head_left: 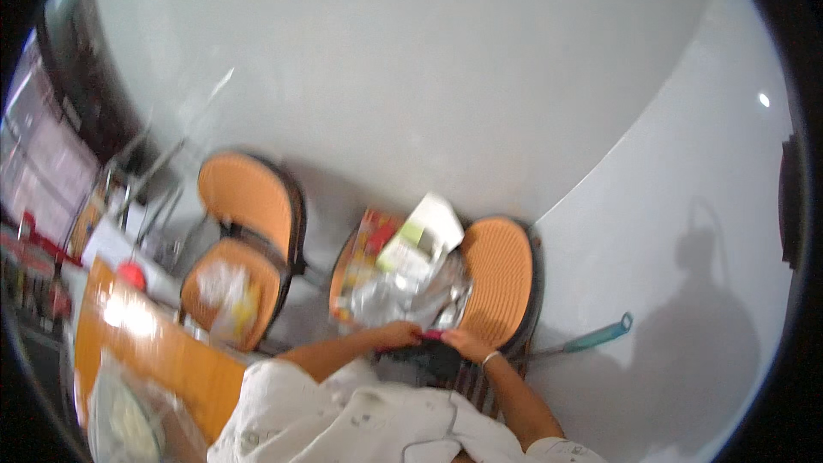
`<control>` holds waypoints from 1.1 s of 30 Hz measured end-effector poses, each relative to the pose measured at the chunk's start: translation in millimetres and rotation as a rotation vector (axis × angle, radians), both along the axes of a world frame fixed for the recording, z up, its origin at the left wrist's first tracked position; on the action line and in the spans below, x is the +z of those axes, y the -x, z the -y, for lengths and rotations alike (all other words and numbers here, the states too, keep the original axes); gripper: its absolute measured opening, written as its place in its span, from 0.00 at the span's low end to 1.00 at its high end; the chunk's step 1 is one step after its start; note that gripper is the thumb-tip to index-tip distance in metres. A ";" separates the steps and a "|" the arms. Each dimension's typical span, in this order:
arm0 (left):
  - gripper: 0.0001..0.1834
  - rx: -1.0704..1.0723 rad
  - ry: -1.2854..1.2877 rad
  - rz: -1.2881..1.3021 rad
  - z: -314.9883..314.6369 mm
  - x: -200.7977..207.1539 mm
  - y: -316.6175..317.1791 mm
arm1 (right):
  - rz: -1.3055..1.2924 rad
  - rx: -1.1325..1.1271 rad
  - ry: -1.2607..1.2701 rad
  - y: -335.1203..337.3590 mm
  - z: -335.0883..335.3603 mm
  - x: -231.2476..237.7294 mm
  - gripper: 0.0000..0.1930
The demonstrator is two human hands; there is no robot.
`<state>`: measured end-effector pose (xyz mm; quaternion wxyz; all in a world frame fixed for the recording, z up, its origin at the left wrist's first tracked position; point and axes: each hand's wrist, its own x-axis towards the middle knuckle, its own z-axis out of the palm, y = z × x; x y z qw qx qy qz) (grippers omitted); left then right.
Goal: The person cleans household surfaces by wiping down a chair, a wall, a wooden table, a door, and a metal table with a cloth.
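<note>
At the lower centre of the frame, the left hand [399, 335] and the right hand [470, 345] are drawn near each other, each with its fingers closed on a narrow magenta strip [431, 335] that shows in the gap between them; blur hides the exact finger placing. A pale bracelet [491, 358] circles the right wrist. Just above the hands, in the centre, an orange-seated chair bears a crumpled clear plastic bag [390, 298], a white-and-green carton [410, 249] tilted behind it, and a red-and-orange package [374, 231] at the left; the chair's ribbed orange backrest [500, 279] stands to their right. Left of centre, a second orange chair [249, 197] has a plastic bag with something yellow [244, 309] on its seat. At the lower left, a glossy wooden table [197, 369] carries a clear bag around a pale, round-edged item [129, 424]. Toward the lower right, a teal handle [600, 336] slants before the grey wall [583, 257], which takes the person's shadow [711, 326].
</note>
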<state>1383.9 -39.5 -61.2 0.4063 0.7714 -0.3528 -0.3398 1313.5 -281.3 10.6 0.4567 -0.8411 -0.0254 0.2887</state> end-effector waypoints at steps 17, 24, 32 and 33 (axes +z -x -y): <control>0.20 0.584 0.632 1.915 -35.7 628.0 -322.1 | 2.225 -0.217 0.784 -328.9 -85.0 582.7 0.16; 0.34 0.434 0.305 2.017 -37.3 596.5 -415.4 | 2.033 -0.253 1.090 -415.3 -68.5 547.9 0.20; 0.36 0.751 0.391 1.934 -51.2 720.1 -440.3 | 2.096 -0.659 0.995 -441.8 -52.4 679.8 0.29; 0.39 0.737 0.443 1.996 -53.0 730.6 -442.5 | 2.115 -0.702 1.073 -441.9 -58.4 688.7 0.30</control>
